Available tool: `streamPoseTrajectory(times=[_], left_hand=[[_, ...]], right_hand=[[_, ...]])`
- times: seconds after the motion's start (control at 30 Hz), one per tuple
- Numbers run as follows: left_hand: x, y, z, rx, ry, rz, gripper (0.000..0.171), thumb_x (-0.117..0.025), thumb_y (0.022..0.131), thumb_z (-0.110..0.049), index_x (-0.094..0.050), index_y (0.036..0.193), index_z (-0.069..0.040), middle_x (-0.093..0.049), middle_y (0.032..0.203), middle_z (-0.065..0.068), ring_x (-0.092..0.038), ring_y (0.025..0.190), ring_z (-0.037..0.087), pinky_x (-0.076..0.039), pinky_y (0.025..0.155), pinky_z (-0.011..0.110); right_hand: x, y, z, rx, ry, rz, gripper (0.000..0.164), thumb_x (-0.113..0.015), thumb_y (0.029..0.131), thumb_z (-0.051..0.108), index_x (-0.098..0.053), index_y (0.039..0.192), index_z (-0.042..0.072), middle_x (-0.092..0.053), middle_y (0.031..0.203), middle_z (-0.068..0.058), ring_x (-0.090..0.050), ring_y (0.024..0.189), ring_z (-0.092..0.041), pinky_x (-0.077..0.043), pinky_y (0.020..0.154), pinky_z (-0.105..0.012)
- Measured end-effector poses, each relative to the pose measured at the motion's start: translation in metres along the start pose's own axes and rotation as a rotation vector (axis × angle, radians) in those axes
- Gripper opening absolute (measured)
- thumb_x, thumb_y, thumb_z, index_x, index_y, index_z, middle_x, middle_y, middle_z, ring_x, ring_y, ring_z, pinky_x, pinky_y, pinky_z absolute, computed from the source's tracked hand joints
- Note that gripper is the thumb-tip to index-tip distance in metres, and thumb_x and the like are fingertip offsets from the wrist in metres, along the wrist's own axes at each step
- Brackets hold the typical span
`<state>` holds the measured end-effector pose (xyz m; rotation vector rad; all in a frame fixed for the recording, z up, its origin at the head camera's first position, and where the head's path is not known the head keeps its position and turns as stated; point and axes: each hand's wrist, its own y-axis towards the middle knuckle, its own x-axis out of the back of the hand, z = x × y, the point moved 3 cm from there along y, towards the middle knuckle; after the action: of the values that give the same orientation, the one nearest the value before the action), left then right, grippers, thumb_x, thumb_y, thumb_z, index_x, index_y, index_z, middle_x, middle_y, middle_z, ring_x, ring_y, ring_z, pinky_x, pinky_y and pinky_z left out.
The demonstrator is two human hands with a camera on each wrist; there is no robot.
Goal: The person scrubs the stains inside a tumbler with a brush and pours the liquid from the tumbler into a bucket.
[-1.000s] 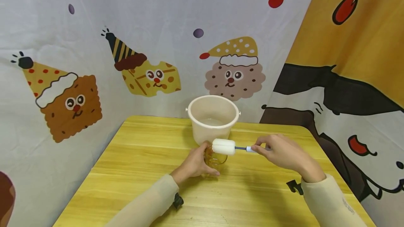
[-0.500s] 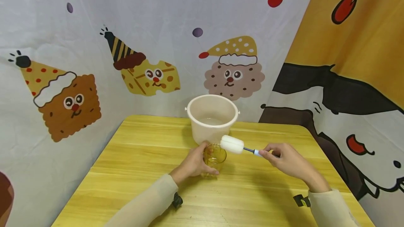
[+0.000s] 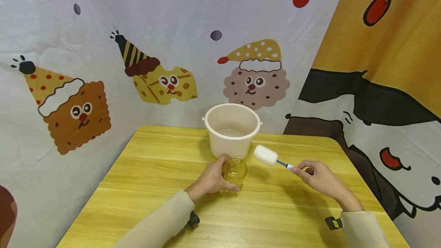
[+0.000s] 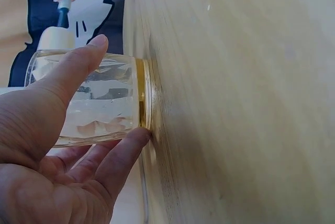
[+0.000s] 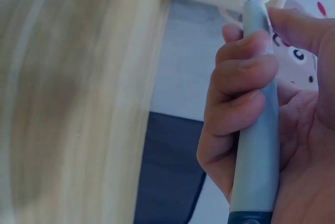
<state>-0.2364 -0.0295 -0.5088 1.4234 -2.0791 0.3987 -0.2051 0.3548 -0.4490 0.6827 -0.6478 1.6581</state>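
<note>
My left hand (image 3: 215,177) grips a clear amber drinking glass (image 3: 236,171) from its left side, thumb and fingers spread round it. In the left wrist view the base of the glass (image 4: 107,90) is right at the tabletop, its mouth facing up. My right hand (image 3: 318,179) holds a sponge bottle brush (image 3: 266,155) in the air, right of the glass. The white sponge head points left and slightly up. In the right wrist view my fingers curl round the brush's pale blue-grey handle (image 5: 256,150), thumb near its top end.
Just behind the glass stands a cream bucket (image 3: 232,144) with what looks like a little water at the bottom. The wooden table (image 3: 165,156) meets a curtain (image 3: 179,18) printed with cartoon figures at its back and sides.
The brush has moved away from the mouth of the glass, to the right, with its head now tilted further up. My left hand and the glass have stayed in place.
</note>
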Motion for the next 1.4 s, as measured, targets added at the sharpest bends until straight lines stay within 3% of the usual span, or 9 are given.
streamPoseTrajectory(times=[0.17, 0.47, 0.8, 1.4], left_hand=[[0.0, -0.001, 0.001, 0.009, -0.01, 0.004, 0.115, -0.116, 0.072, -0.029, -0.052, 0.166, -0.012, -0.075, 0.151, 0.02, -0.072, 0.143, 0.044, -0.058, 0.125, 0.062], [-0.001, 0.001, 0.002, -0.001, -0.016, 0.002, 0.118, -0.116, 0.072, -0.028, -0.05, 0.169, -0.013, -0.071, 0.159, 0.022, -0.069, 0.148, 0.045, -0.055, 0.127, 0.064], [-0.002, 0.0, 0.003, 0.004, -0.024, 0.004, 0.116, -0.115, 0.074, -0.029, -0.05, 0.169, -0.012, -0.072, 0.156, 0.021, -0.069, 0.148, 0.045, -0.055, 0.127, 0.063], [-0.003, -0.002, 0.001, 0.021, -0.032, -0.005, 0.116, -0.114, 0.076, -0.029, -0.049, 0.17, -0.01, -0.068, 0.162, 0.024, -0.066, 0.152, 0.046, -0.054, 0.128, 0.064]], right_hand=[[-0.004, 0.003, -0.017, -0.031, -0.027, 0.016, 0.03, -0.08, 0.112, 0.035, -0.08, 0.119, 0.005, -0.062, 0.074, 0.001, -0.043, 0.062, -0.008, -0.037, 0.055, -0.025], [-0.008, 0.007, -0.038, -0.005, -0.096, -0.009, 0.025, -0.076, 0.115, 0.026, -0.079, 0.119, 0.002, -0.076, 0.09, -0.007, -0.057, 0.073, -0.012, -0.046, 0.063, -0.027], [-0.014, 0.013, -0.051, -0.065, -0.147, -0.04, 0.028, -0.074, 0.116, 0.031, -0.077, 0.122, 0.003, -0.071, 0.089, -0.005, -0.056, 0.074, -0.015, -0.045, 0.063, -0.027], [-0.025, 0.014, -0.055, -0.05, -0.186, -0.031, 0.024, -0.074, 0.116, 0.029, -0.08, 0.117, 0.006, -0.069, 0.09, -0.002, -0.055, 0.076, -0.016, -0.043, 0.066, -0.028]])
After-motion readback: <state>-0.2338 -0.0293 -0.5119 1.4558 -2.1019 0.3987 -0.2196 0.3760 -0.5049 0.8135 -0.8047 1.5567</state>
